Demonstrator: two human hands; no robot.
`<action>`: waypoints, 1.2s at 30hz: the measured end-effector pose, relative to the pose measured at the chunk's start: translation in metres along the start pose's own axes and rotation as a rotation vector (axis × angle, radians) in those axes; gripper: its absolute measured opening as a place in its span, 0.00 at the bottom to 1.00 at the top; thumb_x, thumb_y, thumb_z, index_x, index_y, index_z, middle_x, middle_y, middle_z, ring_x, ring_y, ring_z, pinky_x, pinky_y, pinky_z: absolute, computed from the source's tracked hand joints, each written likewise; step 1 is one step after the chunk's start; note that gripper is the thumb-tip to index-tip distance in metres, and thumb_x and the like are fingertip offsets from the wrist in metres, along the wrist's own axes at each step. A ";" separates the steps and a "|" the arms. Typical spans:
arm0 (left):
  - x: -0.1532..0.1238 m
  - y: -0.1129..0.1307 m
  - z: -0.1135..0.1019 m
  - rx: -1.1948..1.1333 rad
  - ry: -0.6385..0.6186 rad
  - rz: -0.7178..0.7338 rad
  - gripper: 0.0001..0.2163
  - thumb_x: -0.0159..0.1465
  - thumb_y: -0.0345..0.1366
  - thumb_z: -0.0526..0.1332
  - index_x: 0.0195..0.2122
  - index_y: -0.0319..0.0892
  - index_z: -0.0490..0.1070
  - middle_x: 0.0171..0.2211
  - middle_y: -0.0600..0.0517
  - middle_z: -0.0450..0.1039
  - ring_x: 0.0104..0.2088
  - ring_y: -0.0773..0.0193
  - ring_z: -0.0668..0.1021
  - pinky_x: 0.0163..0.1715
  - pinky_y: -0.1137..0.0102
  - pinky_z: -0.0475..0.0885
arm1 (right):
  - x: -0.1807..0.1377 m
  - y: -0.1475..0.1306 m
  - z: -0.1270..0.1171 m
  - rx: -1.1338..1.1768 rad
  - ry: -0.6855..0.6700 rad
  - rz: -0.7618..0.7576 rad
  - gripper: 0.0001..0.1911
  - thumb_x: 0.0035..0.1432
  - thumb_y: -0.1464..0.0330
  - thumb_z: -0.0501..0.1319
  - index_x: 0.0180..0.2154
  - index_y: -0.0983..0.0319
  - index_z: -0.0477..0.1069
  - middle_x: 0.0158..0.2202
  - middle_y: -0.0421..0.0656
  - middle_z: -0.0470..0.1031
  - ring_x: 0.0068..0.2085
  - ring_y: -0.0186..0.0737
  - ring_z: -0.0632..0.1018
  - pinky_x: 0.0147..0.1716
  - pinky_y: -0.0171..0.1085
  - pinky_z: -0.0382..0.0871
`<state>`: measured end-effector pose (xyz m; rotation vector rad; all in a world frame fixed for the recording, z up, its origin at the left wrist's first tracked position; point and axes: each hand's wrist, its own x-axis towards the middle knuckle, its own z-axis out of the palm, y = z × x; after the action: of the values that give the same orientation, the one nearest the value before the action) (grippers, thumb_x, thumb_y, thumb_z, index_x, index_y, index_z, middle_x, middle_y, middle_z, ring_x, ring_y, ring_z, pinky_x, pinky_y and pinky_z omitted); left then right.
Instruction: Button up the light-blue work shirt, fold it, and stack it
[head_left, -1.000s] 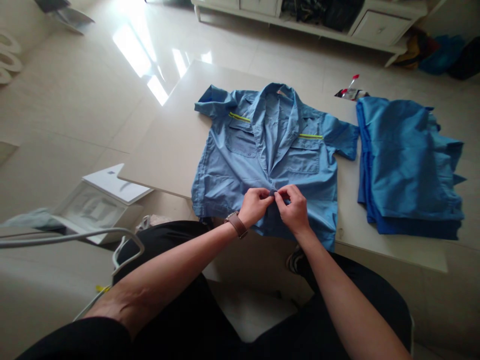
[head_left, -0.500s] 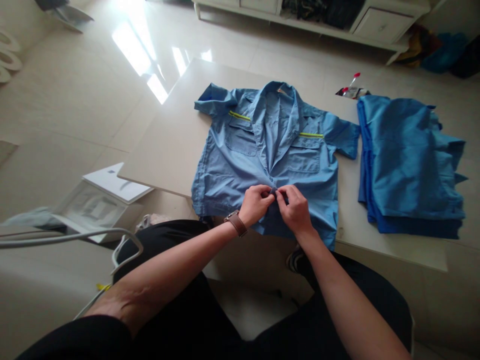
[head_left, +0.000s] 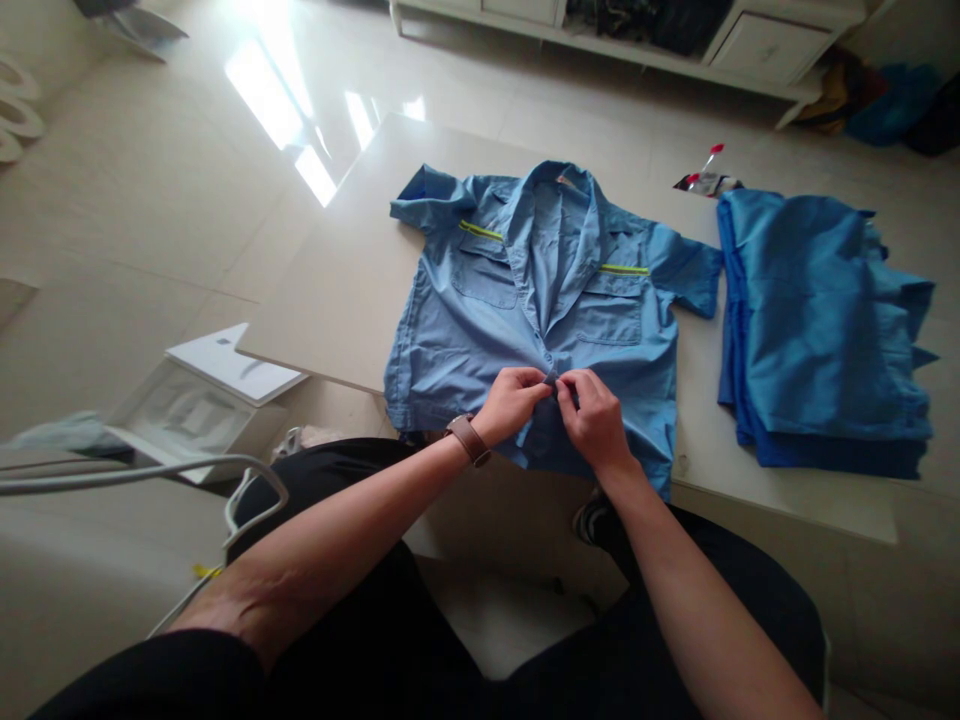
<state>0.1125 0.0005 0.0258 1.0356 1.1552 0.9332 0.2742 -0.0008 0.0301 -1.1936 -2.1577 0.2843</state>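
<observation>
A blue short-sleeved shirt (head_left: 472,340) lies front up, its collar pointing away from me. Yellow-green strips run above its two chest pockets, and the front is open in a V from the collar down to near my fingers. My left hand (head_left: 514,402), with a brown-strapped watch on the wrist, pinches the front edge of the shirt. Close against it, my right hand (head_left: 592,412) pinches the same spot from the other side. The fingertips hide whatever small part lies between them.
The shirt rests on a pale table (head_left: 322,300). On the right is a stack of folded blue clothes (head_left: 825,320), with a red-capped bottle (head_left: 712,160) behind it. A white box (head_left: 195,410) is at left, near a grey cable (head_left: 150,472). A white cabinet (head_left: 765,50) stands beyond.
Both hands stay at the shirt front. The left fingers have shifted slightly right and now reach closer to the right fingertips; the shirt lies as before.
</observation>
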 end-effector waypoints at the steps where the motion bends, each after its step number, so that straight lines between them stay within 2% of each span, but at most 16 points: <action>1: 0.001 -0.001 0.000 -0.021 -0.014 -0.005 0.16 0.56 0.46 0.63 0.21 0.39 0.67 0.21 0.57 0.59 0.25 0.71 0.59 0.26 0.71 0.53 | 0.000 0.001 -0.001 -0.002 0.006 -0.002 0.07 0.73 0.69 0.52 0.40 0.59 0.67 0.36 0.46 0.75 0.38 0.45 0.76 0.41 0.42 0.71; 4: 0.001 -0.001 0.000 -0.039 -0.028 -0.018 0.22 0.57 0.55 0.64 0.24 0.38 0.70 0.21 0.56 0.62 0.25 0.70 0.62 0.26 0.72 0.54 | 0.001 0.002 -0.003 0.012 -0.014 -0.004 0.08 0.73 0.68 0.52 0.40 0.58 0.67 0.36 0.47 0.75 0.39 0.45 0.76 0.41 0.42 0.71; 7: 0.001 0.001 -0.001 -0.046 -0.015 -0.013 0.25 0.58 0.59 0.64 0.24 0.38 0.70 0.21 0.55 0.63 0.25 0.70 0.63 0.26 0.72 0.55 | 0.002 0.002 -0.005 0.045 -0.050 0.015 0.08 0.73 0.67 0.51 0.40 0.58 0.67 0.37 0.47 0.76 0.39 0.46 0.77 0.42 0.43 0.72; 10: -0.001 0.002 0.001 -0.086 0.007 -0.004 0.25 0.57 0.59 0.66 0.23 0.38 0.69 0.21 0.56 0.60 0.25 0.71 0.61 0.26 0.72 0.54 | 0.003 0.000 -0.006 0.065 -0.041 0.044 0.08 0.72 0.66 0.52 0.39 0.58 0.68 0.37 0.48 0.76 0.40 0.46 0.77 0.43 0.44 0.72; 15: -0.003 0.000 0.005 -0.273 0.037 -0.078 0.24 0.55 0.58 0.69 0.26 0.38 0.71 0.22 0.57 0.61 0.25 0.72 0.60 0.27 0.72 0.54 | 0.004 -0.002 -0.005 0.089 0.022 0.084 0.07 0.71 0.68 0.52 0.38 0.57 0.66 0.36 0.46 0.75 0.39 0.44 0.77 0.42 0.43 0.72; 19: -0.003 0.001 0.004 -0.265 0.047 -0.068 0.23 0.55 0.57 0.69 0.25 0.38 0.72 0.21 0.57 0.61 0.24 0.72 0.59 0.26 0.72 0.52 | 0.004 -0.002 -0.005 0.132 0.036 0.108 0.06 0.70 0.68 0.54 0.37 0.58 0.66 0.36 0.45 0.75 0.39 0.44 0.77 0.41 0.42 0.73; 25: 0.000 -0.002 0.005 -0.409 0.065 -0.127 0.22 0.52 0.54 0.72 0.29 0.36 0.75 0.24 0.55 0.67 0.26 0.72 0.65 0.29 0.73 0.60 | 0.007 -0.004 -0.007 0.214 0.063 0.131 0.03 0.68 0.66 0.60 0.38 0.58 0.68 0.40 0.46 0.76 0.42 0.45 0.78 0.41 0.43 0.75; 28: 0.001 -0.004 0.005 -0.427 0.079 -0.139 0.21 0.52 0.53 0.73 0.29 0.36 0.76 0.24 0.55 0.68 0.26 0.72 0.66 0.30 0.73 0.62 | 0.006 -0.002 -0.005 0.188 0.040 0.146 0.03 0.68 0.66 0.59 0.39 0.58 0.68 0.42 0.48 0.76 0.44 0.47 0.78 0.44 0.45 0.74; 31: 0.001 -0.003 0.004 -0.380 0.087 -0.118 0.21 0.53 0.53 0.72 0.27 0.36 0.75 0.23 0.55 0.67 0.25 0.72 0.65 0.28 0.73 0.60 | 0.005 0.001 -0.003 0.143 -0.003 0.129 0.04 0.69 0.67 0.57 0.37 0.58 0.68 0.40 0.47 0.75 0.43 0.47 0.76 0.45 0.46 0.72; 36: -0.001 0.002 0.005 -0.352 0.107 -0.116 0.22 0.51 0.54 0.72 0.22 0.39 0.70 0.21 0.56 0.65 0.25 0.72 0.64 0.27 0.72 0.59 | 0.004 0.001 -0.003 0.077 -0.043 0.087 0.07 0.69 0.69 0.55 0.36 0.57 0.67 0.39 0.47 0.74 0.43 0.48 0.74 0.45 0.47 0.69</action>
<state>0.1174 -0.0004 0.0279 0.6354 1.0782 1.0638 0.2756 0.0030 0.0339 -1.2497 -2.1152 0.4302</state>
